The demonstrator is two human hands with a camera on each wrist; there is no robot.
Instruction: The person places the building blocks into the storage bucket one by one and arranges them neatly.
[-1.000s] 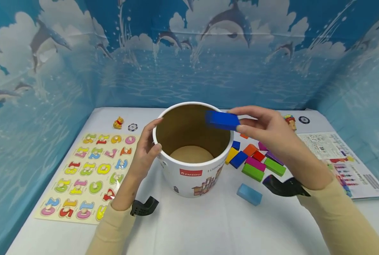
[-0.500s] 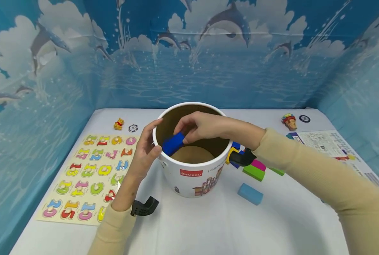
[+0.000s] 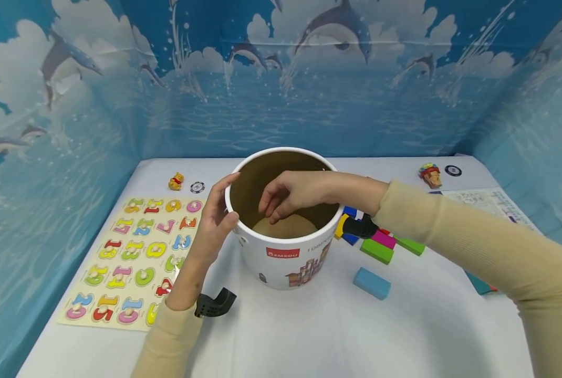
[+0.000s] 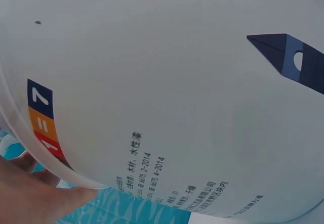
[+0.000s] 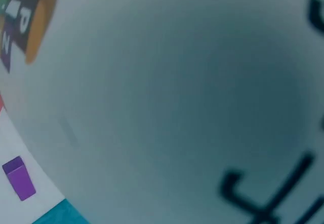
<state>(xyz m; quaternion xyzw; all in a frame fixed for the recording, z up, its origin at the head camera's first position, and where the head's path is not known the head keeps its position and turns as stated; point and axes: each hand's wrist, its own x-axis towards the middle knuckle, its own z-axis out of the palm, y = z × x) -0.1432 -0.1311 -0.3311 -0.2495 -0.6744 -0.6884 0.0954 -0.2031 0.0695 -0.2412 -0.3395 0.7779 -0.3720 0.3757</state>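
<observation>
A white bucket [image 3: 255,260] with printed pictures stands in the middle of the table. My left hand [image 3: 217,223] grips its left rim, thumb outside; in the left wrist view, that hand [image 4: 35,196] touches the rim beside the printed wall. Inside the bucket's mouth is my right hand [image 3: 300,191], its fingers loosely bent and nothing visible between them. The blue block it carried is out of sight. In the right wrist view, the bucket's outer wall [image 5: 152,107] fills most of the picture.
Several coloured blocks [image 3: 377,251] lie right of the bucket, partly hidden by the right wrist. A light blue block [image 3: 372,283] lies nearer. At left is a number puzzle board [image 3: 132,278]; small figures [image 3: 176,181] and chips [image 3: 453,170] stand farther back.
My right hand brought a blue block from the right over the rim and down into the bucket, then let it go. The left hand has stayed on the rim.
</observation>
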